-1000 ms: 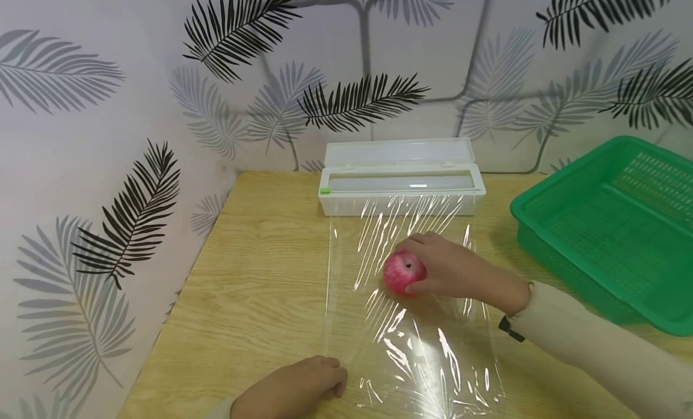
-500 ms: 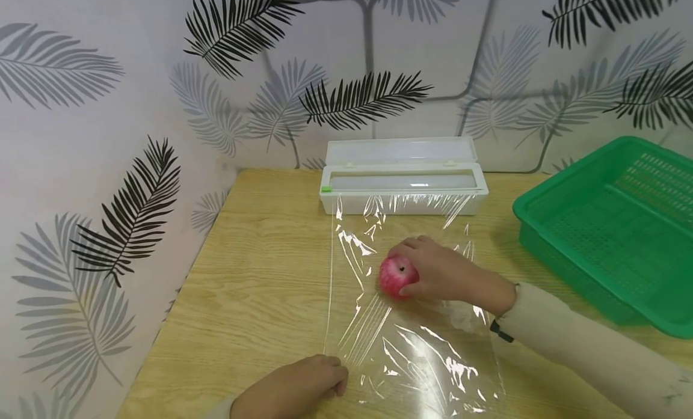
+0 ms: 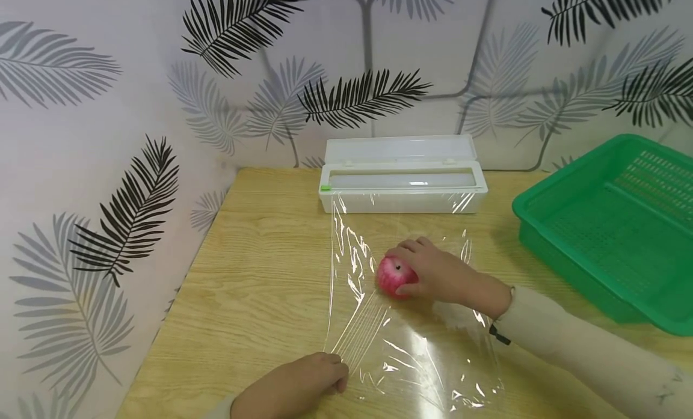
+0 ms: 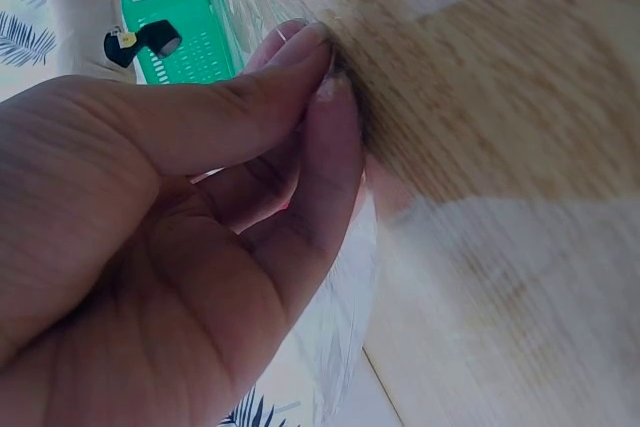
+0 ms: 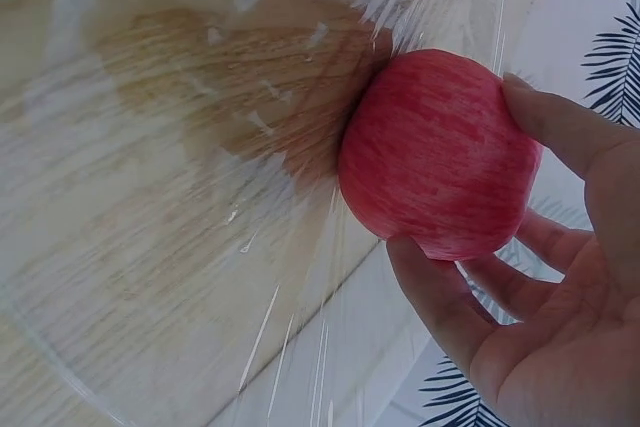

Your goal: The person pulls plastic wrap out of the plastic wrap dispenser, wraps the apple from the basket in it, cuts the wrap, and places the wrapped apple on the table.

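Observation:
A red apple (image 3: 394, 277) rests on a sheet of clear plastic wrap (image 3: 411, 347) in the middle of the table. My right hand (image 3: 438, 272) grips the apple from its right side; in the right wrist view the thumb and fingers are spread round the apple (image 5: 440, 152). The wrap runs toward me from a white wrap dispenser (image 3: 403, 202) with its lid raised. At the sheet's near left corner my left hand (image 3: 303, 380) pinches the wrap, and creases run from there to the apple. The left wrist view shows thumb and fingertips (image 4: 310, 57) pressed together at the film's edge.
A green plastic basket (image 3: 606, 226) stands on the right side of the wooden table (image 3: 243, 275). A wall with a leaf pattern (image 3: 346, 40) rises behind the dispenser and along the left. The right forearm reaches across the table's right front.
My right hand has shifted the apple slightly to the left. Creases in the wrap now stretch between the apple and my left hand, which has hardly moved.

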A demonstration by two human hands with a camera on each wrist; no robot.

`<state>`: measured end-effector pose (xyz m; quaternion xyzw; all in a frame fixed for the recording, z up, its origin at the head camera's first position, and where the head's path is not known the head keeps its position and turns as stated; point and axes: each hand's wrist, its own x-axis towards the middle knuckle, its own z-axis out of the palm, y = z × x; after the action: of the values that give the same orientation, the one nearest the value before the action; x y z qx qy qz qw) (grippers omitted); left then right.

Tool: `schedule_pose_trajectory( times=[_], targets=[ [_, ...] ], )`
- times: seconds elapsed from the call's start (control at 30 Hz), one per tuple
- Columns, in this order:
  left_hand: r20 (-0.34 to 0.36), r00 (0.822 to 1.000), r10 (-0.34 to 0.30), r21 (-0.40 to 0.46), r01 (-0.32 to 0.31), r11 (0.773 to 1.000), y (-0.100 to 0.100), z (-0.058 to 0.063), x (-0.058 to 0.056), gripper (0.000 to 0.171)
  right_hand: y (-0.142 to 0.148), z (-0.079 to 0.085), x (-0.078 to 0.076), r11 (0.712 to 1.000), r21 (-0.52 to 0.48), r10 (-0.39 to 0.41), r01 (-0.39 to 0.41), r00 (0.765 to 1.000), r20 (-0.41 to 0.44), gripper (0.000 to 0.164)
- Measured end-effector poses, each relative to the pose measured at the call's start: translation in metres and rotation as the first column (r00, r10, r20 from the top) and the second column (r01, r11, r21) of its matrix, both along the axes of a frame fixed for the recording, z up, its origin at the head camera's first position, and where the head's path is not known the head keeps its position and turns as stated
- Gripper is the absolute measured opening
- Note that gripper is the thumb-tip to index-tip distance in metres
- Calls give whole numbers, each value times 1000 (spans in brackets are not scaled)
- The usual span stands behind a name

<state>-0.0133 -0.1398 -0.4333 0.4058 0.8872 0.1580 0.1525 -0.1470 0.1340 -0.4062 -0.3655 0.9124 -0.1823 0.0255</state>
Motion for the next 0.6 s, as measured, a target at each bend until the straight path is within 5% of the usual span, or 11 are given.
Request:
schedule_pose_trajectory(
  times=[0.27, 0.47, 0.6],
  targets=[
    [61, 998, 24, -18, -23, 1000, 1, 3, 0, 13, 6, -5, 6, 1000, -21, -13, 12, 1000, -19, 70],
    [39, 999, 20, -17, -19, 1000, 1, 3, 2, 13, 14, -9, 19, 991, -60, -121, 120, 992, -20, 90],
    [22, 1000, 13, -20, -13, 1000, 2, 4, 2, 13, 28, -10, 32, 983, -61, -178, 175, 983, -52, 82]
  ],
)
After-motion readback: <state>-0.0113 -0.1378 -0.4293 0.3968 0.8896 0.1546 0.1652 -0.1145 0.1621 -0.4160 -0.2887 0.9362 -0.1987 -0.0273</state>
